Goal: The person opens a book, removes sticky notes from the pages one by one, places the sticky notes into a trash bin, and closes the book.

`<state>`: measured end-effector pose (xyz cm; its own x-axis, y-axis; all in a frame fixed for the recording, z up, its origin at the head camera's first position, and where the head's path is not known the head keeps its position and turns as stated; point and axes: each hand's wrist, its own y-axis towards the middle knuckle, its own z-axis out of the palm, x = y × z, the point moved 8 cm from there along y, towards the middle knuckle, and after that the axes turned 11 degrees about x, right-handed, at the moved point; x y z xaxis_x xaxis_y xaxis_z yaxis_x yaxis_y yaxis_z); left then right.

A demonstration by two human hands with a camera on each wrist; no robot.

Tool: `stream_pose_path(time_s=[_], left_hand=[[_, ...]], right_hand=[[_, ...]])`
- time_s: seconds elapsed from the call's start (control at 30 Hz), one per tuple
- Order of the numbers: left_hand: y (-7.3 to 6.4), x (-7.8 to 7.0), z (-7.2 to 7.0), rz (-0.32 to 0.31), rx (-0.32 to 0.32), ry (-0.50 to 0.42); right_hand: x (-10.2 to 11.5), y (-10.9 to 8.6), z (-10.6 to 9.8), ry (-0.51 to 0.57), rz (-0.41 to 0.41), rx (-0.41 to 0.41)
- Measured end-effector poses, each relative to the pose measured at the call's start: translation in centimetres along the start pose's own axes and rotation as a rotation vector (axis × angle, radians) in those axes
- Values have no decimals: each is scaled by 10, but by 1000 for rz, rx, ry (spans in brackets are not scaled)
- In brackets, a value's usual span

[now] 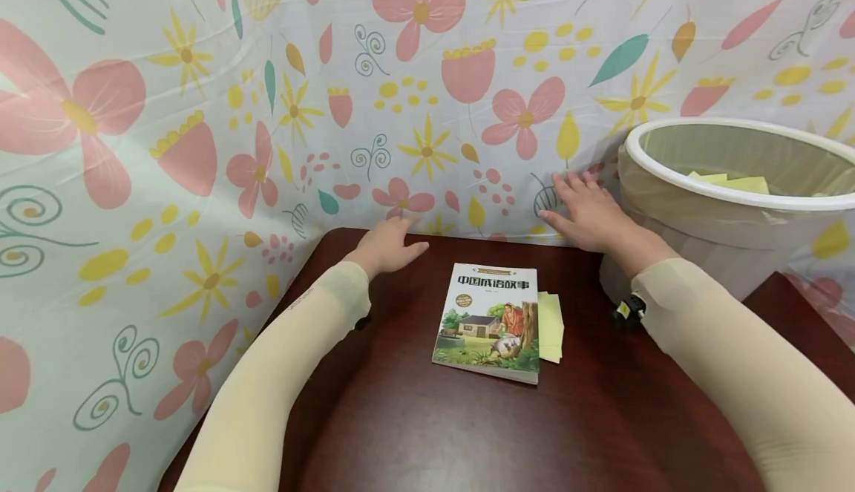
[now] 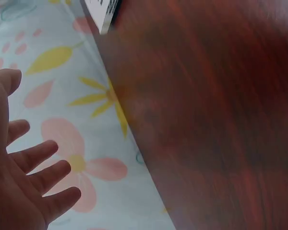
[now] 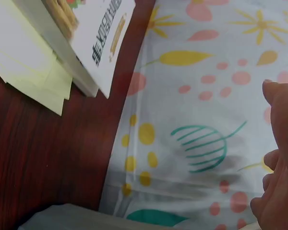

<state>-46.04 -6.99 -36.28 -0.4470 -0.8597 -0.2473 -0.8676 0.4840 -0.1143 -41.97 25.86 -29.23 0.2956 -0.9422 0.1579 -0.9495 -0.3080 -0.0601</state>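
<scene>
A floral plastic sheet point(image 1: 200, 143), pale with pink flowers and yellow stars, hangs as a backdrop across the far side and falls down the left. In front of it stands the dark reddish-brown wooden table point(image 1: 414, 418), whose far edge meets the sheet and whose far-left corner is rounded. The near half of its top lies bare, the widest open room in the scene, between the two cream sleeves.

At the far right a round white-rimmed waste bin lined with a translucent bag point(image 1: 675, 162) stands against the table's right side, with yellow paper showing inside it. It closes off the right, leaving only a narrow strip of table top beside it.

A paperback picture book with a white cover and red Chinese title point(image 1: 489, 320) lies flat near the middle of the table, well back from every edge. Pale yellow paper slips point(image 1: 551, 325) stick out from under its right side.

The left hand point(image 1: 387, 243) hovers at the far edge of the table, left of the book, fingers spread and relaxed, holding nothing. The right hand point(image 1: 584, 214) lies with straight, spread fingers on the sheet just past the far edge, close beside the bin, also holding nothing.
</scene>
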Motion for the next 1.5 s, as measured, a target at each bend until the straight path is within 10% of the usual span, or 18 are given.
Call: stream_pose_path(time_s=[0.37,0.67,1.07,1.5], left_hand=[[-12,-69,59,178,164,29],[-45,-119,102,336,379,-74],[-56,-125,125,324,423,-85],[-43,-132,129,293,436,-135]], right_hand=[[36,-45,9,83,-141,-48],[42,-69,64,265,-156,51],[41,-83,150,366,-63,282],[39,-77,160,454,-72,292]])
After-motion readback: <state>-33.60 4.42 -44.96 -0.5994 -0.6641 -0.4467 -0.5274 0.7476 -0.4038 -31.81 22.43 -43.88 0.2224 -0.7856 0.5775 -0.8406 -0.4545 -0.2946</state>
